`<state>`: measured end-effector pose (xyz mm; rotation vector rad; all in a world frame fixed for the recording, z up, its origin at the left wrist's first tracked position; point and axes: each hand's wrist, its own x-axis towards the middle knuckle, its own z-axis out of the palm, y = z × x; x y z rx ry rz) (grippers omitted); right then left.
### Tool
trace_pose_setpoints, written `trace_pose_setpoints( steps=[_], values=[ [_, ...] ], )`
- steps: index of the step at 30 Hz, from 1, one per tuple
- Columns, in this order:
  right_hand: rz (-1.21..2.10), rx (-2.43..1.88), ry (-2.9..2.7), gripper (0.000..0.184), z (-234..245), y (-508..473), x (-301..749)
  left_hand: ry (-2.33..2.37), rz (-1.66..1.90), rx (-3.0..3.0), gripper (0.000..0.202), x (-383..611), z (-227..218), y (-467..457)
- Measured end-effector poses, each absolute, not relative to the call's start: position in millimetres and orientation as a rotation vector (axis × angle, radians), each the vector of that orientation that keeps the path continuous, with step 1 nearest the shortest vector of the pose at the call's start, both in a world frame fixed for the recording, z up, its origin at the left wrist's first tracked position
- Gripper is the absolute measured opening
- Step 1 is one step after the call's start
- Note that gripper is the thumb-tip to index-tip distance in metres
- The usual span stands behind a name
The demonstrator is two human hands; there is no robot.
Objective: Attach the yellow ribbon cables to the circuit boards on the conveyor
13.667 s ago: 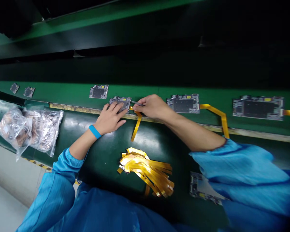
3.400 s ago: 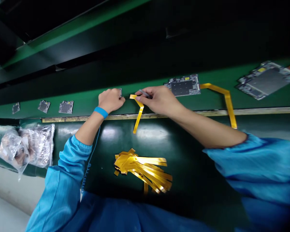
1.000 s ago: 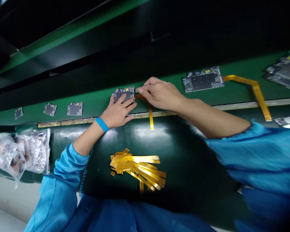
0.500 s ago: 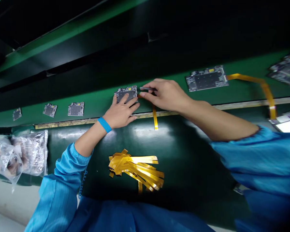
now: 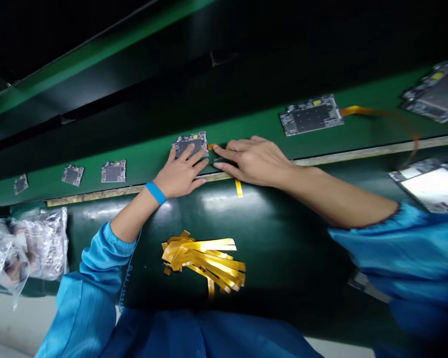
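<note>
My left hand [image 5: 181, 174], a blue band at its wrist, lies with fingers spread over the lower part of a circuit board [image 5: 196, 138] on the green strip. From the board's right edge comes an orange flat flex cable [image 5: 211, 146]. The index fingertip of my right hand [image 5: 259, 160] presses on this cable beside the board. A thin grey tool [image 5: 218, 160] shows between that hand's index finger and thumb; most of it is hidden. The cable's free end [image 5: 239, 188] hangs below the strip's edge, its middle covered by my right hand.
A pile of orange flex cables [image 5: 203, 258] lies on the dark green surface nearer me. To the right, another board [image 5: 311, 117] has a cable attached. Several boards, one of them here [image 5: 113, 171], lie leftward. Clear plastic bags [image 5: 41, 243] rest at left; a bright-faced board [image 5: 435, 186] sits right.
My right hand has lowered slightly, its index finger now extended onto the cable and the grey tool drawn below that finger. My left hand stays on the board. The whole view has shifted slightly.
</note>
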<state>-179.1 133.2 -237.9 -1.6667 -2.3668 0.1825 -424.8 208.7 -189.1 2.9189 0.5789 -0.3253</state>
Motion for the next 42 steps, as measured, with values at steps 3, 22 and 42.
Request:
trace_pose_setpoints(
  steps=[3, 22, 42],
  values=[
    [0.157, -1.638, -2.409, 0.060, -238.2, 132.2, -174.4, 0.564, -0.355, 2.929, 0.058, -420.6, -187.1, 209.9],
    [0.382, -2.033, -1.954, 0.026, -221.3, 162.1, -174.8, 0.518, -0.482, 2.974, 0.058, -391.3, -169.0, 203.6],
    [0.639, -1.775, -1.830, 0.033, -201.1, 101.0, -189.3, 0.810, 0.057, 2.753, 0.040, -495.5, -183.5, 208.7]
  ],
)
